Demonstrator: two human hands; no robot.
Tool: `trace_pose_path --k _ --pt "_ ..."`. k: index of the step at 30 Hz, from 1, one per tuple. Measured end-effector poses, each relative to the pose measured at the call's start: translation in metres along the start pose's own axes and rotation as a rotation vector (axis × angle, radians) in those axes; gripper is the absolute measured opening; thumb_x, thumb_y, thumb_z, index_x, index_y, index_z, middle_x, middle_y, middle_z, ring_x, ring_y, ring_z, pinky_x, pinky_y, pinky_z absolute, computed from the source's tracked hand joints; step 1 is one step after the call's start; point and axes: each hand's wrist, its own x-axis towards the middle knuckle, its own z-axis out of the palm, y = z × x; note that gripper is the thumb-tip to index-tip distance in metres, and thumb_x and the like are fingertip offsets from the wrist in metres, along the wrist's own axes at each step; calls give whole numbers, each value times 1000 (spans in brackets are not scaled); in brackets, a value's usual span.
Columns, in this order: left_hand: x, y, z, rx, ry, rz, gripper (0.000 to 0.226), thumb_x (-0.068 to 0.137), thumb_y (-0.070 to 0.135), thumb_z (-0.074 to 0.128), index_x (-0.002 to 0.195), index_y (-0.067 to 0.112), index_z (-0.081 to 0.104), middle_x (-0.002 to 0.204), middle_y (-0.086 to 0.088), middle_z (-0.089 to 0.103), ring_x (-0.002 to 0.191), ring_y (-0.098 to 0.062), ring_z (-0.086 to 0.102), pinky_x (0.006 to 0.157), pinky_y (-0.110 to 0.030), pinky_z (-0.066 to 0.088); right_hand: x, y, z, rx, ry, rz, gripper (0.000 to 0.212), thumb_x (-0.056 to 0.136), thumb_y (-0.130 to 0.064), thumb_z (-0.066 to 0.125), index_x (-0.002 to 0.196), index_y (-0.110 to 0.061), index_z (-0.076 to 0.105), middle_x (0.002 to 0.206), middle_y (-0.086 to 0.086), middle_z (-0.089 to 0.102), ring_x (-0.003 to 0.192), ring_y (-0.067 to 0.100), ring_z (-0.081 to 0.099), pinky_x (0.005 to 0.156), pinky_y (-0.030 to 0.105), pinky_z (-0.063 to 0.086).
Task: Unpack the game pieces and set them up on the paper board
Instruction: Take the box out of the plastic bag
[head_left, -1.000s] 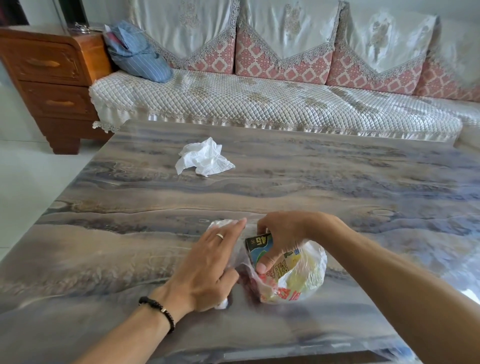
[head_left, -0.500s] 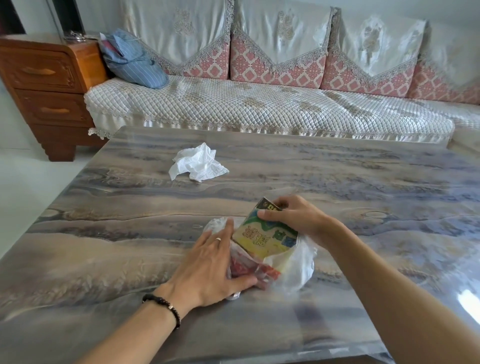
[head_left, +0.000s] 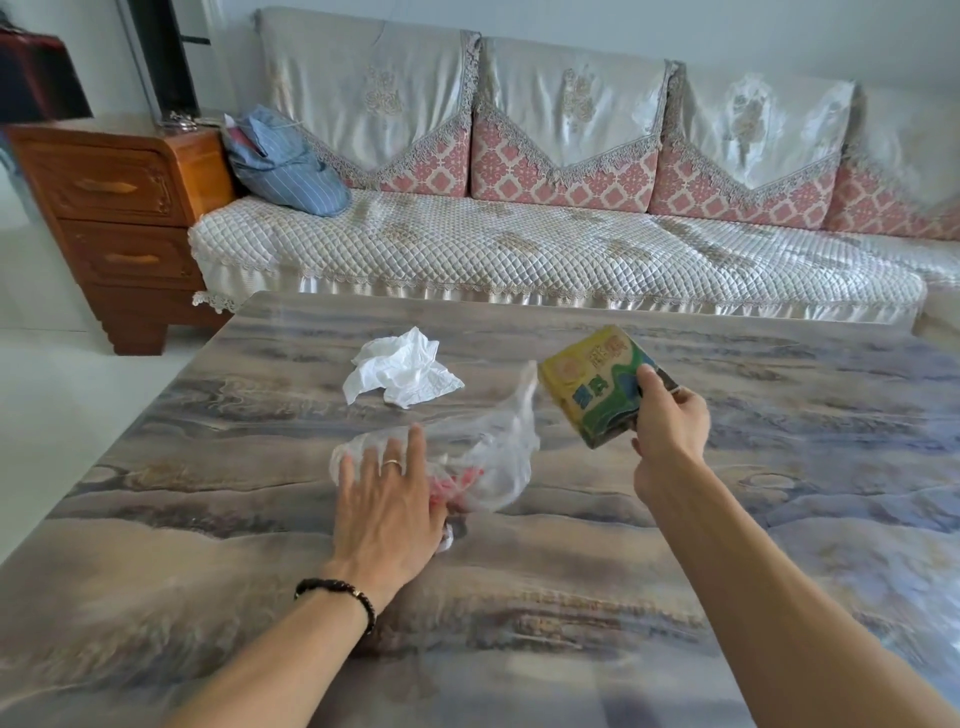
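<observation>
Box: now fully out of the bag, lifted above the table (head_left: 779, 519), pinched by right hand (head_left: 670, 426) at box (head_left: 597, 384) corner.
Bag: bag (head_left: 483, 457) lies slack; left hand (head_left: 384, 499) fingers spread, pressing it flat.
Meaning: box likely opened next.

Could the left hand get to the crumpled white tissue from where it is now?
Probably yes. The left hand lies flat on the plastic bag, and the crumpled tissue sits just beyond it on bare table with nothing between.
</observation>
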Motion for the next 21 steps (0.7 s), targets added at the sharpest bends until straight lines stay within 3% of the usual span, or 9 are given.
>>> trace_pose_path --k 2,4,6,8,12,16,21 --pt "-3 4 -1 -85 102 29 79 82 37 59 147 6 25 147 -18 40 138 -39 32 108 -61 29 2 -2 -6 2 -23 15 38 89 -37 60 113 -8 52 102 10 65 83 19 65 59 30 50" --pt "-13 12 -3 -164 151 158 70 87 48 47 148 18 27 155 -12 27 144 -37 16 111 -64 16 -1 1 -10 -30 -87 45 33 90 -34 60 109 -8 54 97 11 66 80 21 66 57 30 50" --pt "-25 22 -7 -175 22 253 66 91 68 22 148 36 22 159 -1 7 147 -34 -4 111 -64 -4 -7 8 -13 -67 -139 49 22 91 -32 59 94 -10 58 91 11 68 75 22 66 57 30 51" --pt "-26 27 -6 -119 -198 251 75 83 76 3 149 41 11 160 5 -2 145 -32 -14 110 -64 -13 -11 16 -15 -61 -167 66 21 92 -31 59 90 -10 59 89 12 68 77 25 67 61 34 53" --pt "16 27 11 -57 -353 205 71 87 72 11 150 40 -2 161 3 5 146 -31 -10 111 -63 -8 -12 32 -24 -76 -244 120 33 90 -32 61 105 -3 60 96 16 71 87 32 70 74 47 57" --pt "68 23 23 -37 -396 205 71 88 71 17 150 41 0 161 5 4 147 -28 -8 112 -62 -4 -10 40 -36 -131 -317 128 31 91 -31 61 105 -3 60 96 16 71 81 32 71 70 46 59" --pt "69 18 23 -85 -236 231 63 96 57 28 152 32 12 161 4 5 147 -25 -8 115 -57 -3 -13 49 -40 -259 -441 174 32 93 -31 59 107 -3 58 93 16 71 76 28 70 62 38 55"
